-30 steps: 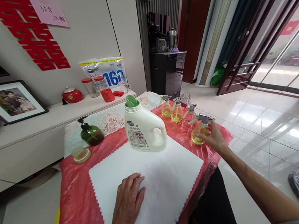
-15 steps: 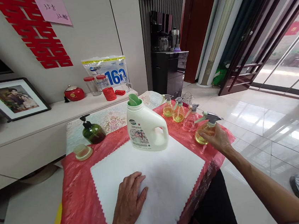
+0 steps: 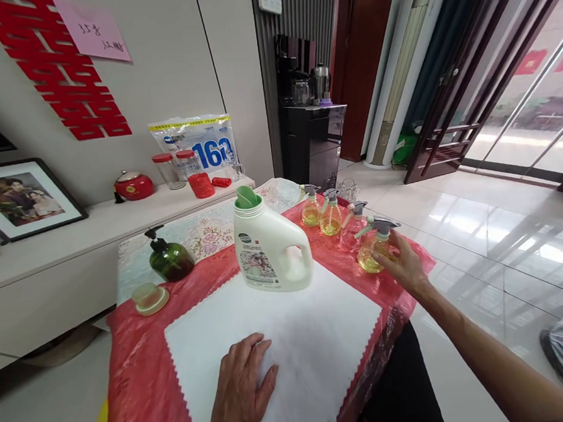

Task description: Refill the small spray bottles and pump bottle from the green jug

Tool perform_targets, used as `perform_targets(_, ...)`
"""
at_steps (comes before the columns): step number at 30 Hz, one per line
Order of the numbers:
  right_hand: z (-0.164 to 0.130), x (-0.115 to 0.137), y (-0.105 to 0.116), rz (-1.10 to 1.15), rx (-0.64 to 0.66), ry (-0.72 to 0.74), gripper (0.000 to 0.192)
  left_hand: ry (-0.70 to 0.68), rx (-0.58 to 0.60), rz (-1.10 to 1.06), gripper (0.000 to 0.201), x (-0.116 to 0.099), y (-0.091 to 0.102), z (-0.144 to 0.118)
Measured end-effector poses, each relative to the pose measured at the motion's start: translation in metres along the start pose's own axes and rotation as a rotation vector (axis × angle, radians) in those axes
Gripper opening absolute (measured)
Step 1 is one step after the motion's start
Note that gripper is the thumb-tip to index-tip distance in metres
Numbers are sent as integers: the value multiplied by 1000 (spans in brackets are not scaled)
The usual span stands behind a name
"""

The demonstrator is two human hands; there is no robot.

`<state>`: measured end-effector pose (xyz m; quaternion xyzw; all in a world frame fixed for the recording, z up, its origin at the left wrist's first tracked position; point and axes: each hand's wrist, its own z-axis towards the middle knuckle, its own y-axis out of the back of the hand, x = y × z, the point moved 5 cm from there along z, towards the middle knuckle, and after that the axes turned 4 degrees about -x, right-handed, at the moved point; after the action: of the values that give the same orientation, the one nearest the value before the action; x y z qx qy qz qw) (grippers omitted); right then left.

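Right hand is at the nearest spray bottle, right side of table: thumb over its near side, fingers by its right. Can't tell if clamped or just touching. Bottle is upright, yellow liquid inside. Three more spray bottles line up farther and left. Left hand: palm down on white cloth, thumb apart from fingers. White jug upright at cloth's far end.
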<state>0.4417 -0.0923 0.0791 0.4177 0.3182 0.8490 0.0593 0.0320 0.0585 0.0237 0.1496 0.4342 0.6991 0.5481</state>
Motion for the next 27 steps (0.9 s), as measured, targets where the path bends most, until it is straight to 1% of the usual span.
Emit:
perform_targets(3,-29,10,6,90,-112,33,59,8,-7,-19,27,1,0,0)
perform_targets(4,-40,15,6,110,-124,49,58,18,-13,-30,27,2,0,0)
perform_targets(6,-62,27,3,133,-103,91,56,40,-36,-55,26,5,1,1)
perform_targets(9,-87,49,-9,141,-6,156,50,54,-54,-97,25,8,0,-1)
perform_targets(13,-107,76,-36,156,186,244,48,54,12,-107,24,5,-2,-12)
perform_targets(15,-113,85,-47,171,254,284,49,49,36,-89,29,-1,5,-20)
perform_targets(17,-114,88,-56,192,289,303,50,40,71,-91,35,-9,19,-24)
perform_targets(19,-112,86,-63,213,301,300,48,92,154,-120,42,-10,33,-23)
perform_targets(21,-107,83,-72,226,321,303,46,205,228,-164,42,0,48,-17)
perform_targets(23,-103,79,-79,229,339,307,42,341,223,-202,38,19,64,-7)
perform_targets(25,-100,74,-82,227,325,305,42,483,151,-209,34,47,80,4)
perform_targets(27,-99,64,-84,207,324,274,46,598,36,-184,32,77,92,15)
